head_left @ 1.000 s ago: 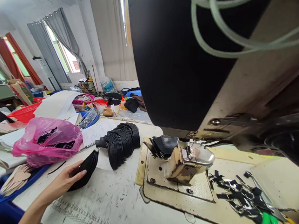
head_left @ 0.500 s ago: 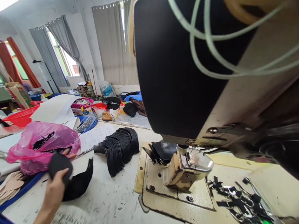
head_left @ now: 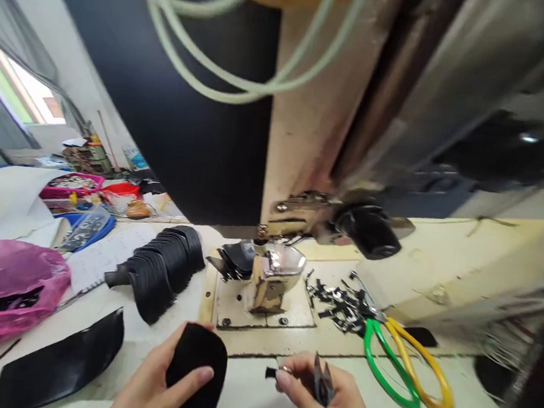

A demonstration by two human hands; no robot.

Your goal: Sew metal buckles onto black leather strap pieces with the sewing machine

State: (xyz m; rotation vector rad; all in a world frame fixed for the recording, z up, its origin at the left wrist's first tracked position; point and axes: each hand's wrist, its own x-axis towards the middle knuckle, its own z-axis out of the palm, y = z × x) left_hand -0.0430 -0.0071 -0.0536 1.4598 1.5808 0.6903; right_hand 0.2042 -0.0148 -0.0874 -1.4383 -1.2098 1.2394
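My left hand [head_left: 152, 375] is closed on a black leather piece [head_left: 195, 376] with a rounded top, its thumb lying across the near face. To the right, my right hand [head_left: 330, 399] pinches a small black strap tab [head_left: 271, 372] with a bit of metal at the fingertips. Thread snips [head_left: 323, 382] also sit in that hand, blades pointing up. Both hands are at the near edge of the sewing machine bed [head_left: 229, 344], in front of its post [head_left: 271, 287]. Several dark pieces [head_left: 238, 258] rest beside the post's top.
A fanned row of black pieces [head_left: 162, 270] and a loose curved black stack [head_left: 64, 363] lie on the left. Behind them is a pink plastic bag [head_left: 8, 294]. On the right lie small buckled straps [head_left: 339, 303] and scissors [head_left: 392, 376]. The machine head [head_left: 302, 136] hangs overhead.
The view has swung right. My left hand has brought the black piece from beside the pink bag to the front of the machine. My right hand has come into view with snips and tab.
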